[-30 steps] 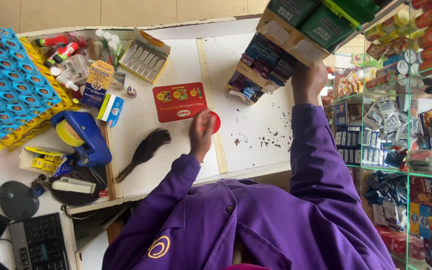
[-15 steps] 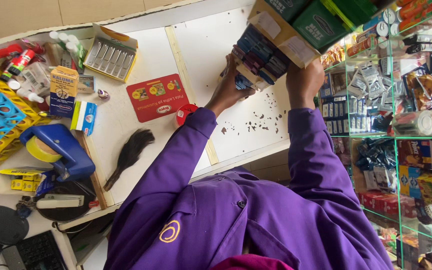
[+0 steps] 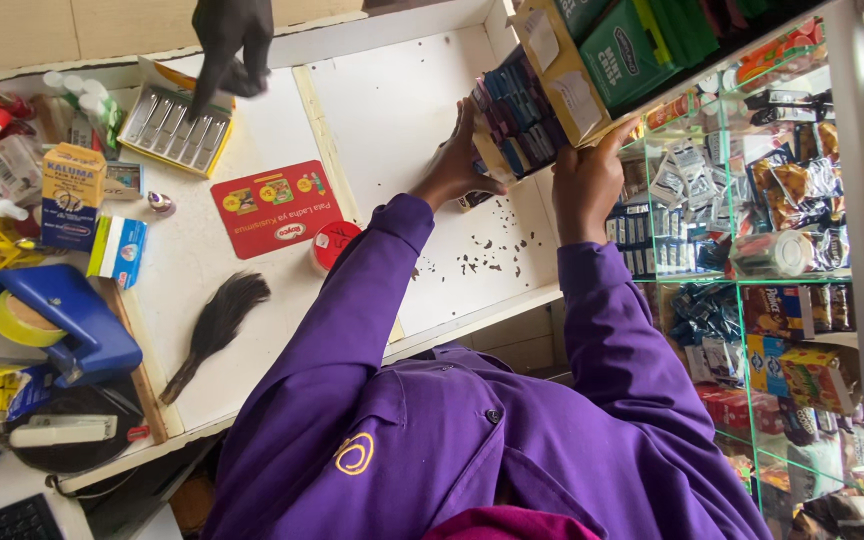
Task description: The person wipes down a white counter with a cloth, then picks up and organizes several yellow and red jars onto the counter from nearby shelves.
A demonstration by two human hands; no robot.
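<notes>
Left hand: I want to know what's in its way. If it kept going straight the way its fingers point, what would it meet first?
The left hand already touches the cardboard display box of small blue packets, so it would press straight into those.

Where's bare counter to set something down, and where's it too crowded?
Free: the white counter between the wooden divider strip and the tilted cardboard display box that both hands hold; also the strip between the red card and the black brush. Crowded: far left, around the yellow carton and blue tape dispenser.
</notes>
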